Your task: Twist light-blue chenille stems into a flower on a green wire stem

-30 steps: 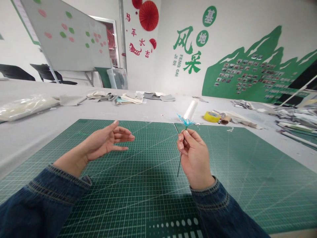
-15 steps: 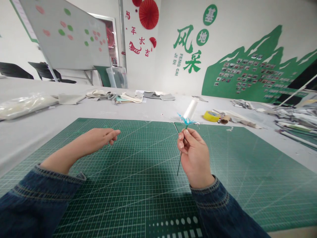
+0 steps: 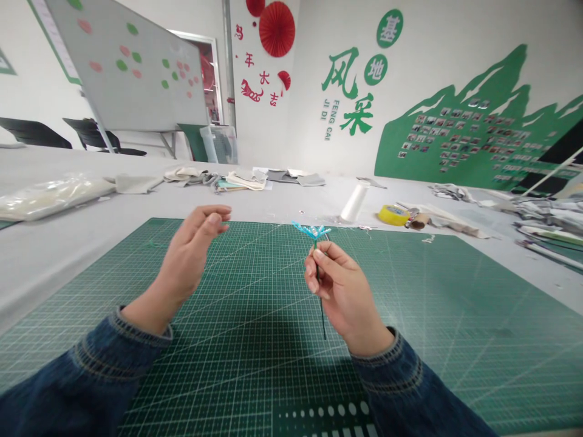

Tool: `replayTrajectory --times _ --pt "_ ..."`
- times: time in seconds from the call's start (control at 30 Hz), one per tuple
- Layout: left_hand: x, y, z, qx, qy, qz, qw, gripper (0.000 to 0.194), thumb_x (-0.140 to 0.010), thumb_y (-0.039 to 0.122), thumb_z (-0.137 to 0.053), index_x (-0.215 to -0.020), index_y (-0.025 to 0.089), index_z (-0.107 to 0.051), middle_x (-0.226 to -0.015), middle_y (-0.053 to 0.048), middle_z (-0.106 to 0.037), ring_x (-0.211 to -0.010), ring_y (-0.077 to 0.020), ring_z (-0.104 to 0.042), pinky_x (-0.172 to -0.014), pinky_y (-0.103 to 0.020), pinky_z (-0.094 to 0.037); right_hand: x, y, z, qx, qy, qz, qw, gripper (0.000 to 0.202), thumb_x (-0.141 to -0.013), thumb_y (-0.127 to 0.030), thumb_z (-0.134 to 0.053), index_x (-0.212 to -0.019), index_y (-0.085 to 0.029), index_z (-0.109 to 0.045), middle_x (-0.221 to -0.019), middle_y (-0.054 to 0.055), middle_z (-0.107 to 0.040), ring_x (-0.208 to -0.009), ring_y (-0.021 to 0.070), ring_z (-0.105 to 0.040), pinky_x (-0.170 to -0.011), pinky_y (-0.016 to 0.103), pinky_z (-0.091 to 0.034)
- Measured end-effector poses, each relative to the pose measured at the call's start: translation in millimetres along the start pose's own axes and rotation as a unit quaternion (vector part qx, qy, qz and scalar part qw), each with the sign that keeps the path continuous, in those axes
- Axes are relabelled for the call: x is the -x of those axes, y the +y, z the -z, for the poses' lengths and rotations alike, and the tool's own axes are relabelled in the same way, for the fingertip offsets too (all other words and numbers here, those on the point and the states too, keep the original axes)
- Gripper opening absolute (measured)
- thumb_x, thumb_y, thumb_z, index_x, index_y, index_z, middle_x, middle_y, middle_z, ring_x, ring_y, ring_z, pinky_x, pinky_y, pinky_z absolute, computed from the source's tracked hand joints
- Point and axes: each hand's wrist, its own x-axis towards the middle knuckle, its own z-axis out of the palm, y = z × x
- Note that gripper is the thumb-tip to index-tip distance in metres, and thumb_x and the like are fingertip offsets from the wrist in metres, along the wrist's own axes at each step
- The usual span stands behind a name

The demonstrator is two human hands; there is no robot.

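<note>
Scraps of cloth [image 3: 291, 177] line the far side of the grey table [image 3: 255, 203], and a shiny plastic bag [image 3: 54, 197] lies over at the left! Past the far edge of the green mat [image 3: 246, 303] we have a white cone [image 3: 354, 203], with yellow tape [image 3: 393, 215] and a brown roll [image 3: 419, 221] to its right. And here's the flower [image 3: 314, 232], up above the mat near its far edge: bright blue, spiky petals, pale shiny centre, thin dark green stem [image 3: 323, 321] pointing down. Right hand [image 3: 350, 291] pinches it just below the bloom, thumb against curled fingers that cover part of the stem. Left hand [image 3: 186, 255], empty, hovers over the left part, fingers loosely bent, thumb slightly apart. Up on the wall [image 3: 314, 145], green lettering reads "FENG CAI" and "JI DI", beside large Chinese characters; red characters show farther left.
</note>
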Motion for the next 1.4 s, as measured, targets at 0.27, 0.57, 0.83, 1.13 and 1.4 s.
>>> replayTrajectory --times 0.27,0.57,0.83,1.13,1.4 --pt "34.4 -21.9 -48.3 0.162 -0.312 0.109 0.930 0.071 -0.099 0.062 -0.015 -0.063 0.019 -0.059 -0.048 0.004 -0.048 -0.046 -0.0111 -0.040 -0.096 -0.039 -0.043 2.4 3.8 -4.6 -0.029 -0.051 -0.047 0.997 0.014 -0.088 -0.021 -0.063 -0.076 -0.017 -0.056 -0.060 -0.003 -0.060 -0.042 0.0051 -0.049 -0.034 0.013 -0.026" --pt "30.6 -18.1 -42.0 0.403 -0.259 0.242 0.844 0.070 -0.098 0.065 -0.021 -0.059 0.018 -0.056 -0.045 0.004 -0.037 -0.049 -0.0109 -0.041 -0.073 -0.029 -0.053 1.1 3.9 -1.3 -0.043 -0.025 -0.032 0.998 0.013 -0.087 -0.019 -0.063 -0.077 -0.018 -0.055 -0.061 -0.003 -0.060 -0.043 0.0055 -0.051 -0.034 0.012 -0.026" --pt "29.3 -20.2 -44.9 0.422 -0.101 0.231 0.871 0.053 -0.096 0.059 -0.042 -0.091 0.014 -0.070 -0.110 -0.012 -0.069 -0.115 -0.0254 -0.060 -0.103 -0.040 -0.047 7.4 19.5 -14.1 -0.002 -0.045 -0.041 0.998 0.015 -0.088 -0.027 -0.062 -0.080 -0.019 -0.053 -0.059 -0.003 -0.061 -0.042 0.0074 -0.053 -0.035 0.014 -0.033" --pt "43.0 -38.2 -50.7 0.195 -0.288 0.194 0.917 0.059 -0.097 0.064 -0.029 -0.111 0.017 -0.060 -0.082 -0.008 -0.067 -0.073 -0.0206 -0.063 -0.058 -0.030 -0.048 5.9 20.1 -12.7 -0.004 -0.049 -0.046 0.998 0.015 -0.087 -0.027 -0.063 -0.080 -0.020 -0.051 -0.056 -0.004 -0.060 -0.041 0.0084 -0.052 -0.035 0.015 -0.035" --pt "38.6 -25.8 -46.2 -0.055 -0.311 0.131 0.940 0.044 -0.096 0.052 -0.044 -0.075 0.017 -0.061 -0.061 0.001 -0.053 -0.057 -0.0120 -0.040 -0.053 -0.025 -0.028 3.5 19.4 -8.6 0.010 -0.024 -0.025 0.999 0.014 -0.086 -0.027 -0.063 -0.080 -0.020 -0.052 -0.062 -0.003 -0.062 -0.046 0.0084 -0.053 -0.039 0.016 -0.034"
